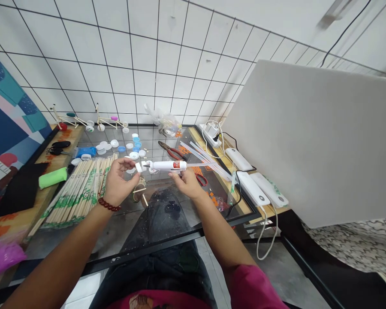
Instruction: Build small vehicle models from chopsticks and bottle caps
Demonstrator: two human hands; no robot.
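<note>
My right hand (187, 181) is wrapped round the handle of a white glue gun (167, 166), which points left and has a clear glue stick in its rear end. Between the thumb and fingers of my left hand (121, 180) is a white bottle cap (139, 167), close to the nozzle; whether they touch cannot be made out. Blue and white caps (134, 155) lie on the glass table (116, 236) beyond my left hand. Two short stick pieces (145, 200) rest below the gun.
Wrapped chopsticks (80, 193) lie at left beside a green packet (53, 177). Pliers (170, 150), clear glue sticks (209, 163) and white power banks (252, 189) are at right. Two small stick models (107, 121) stand near the wall.
</note>
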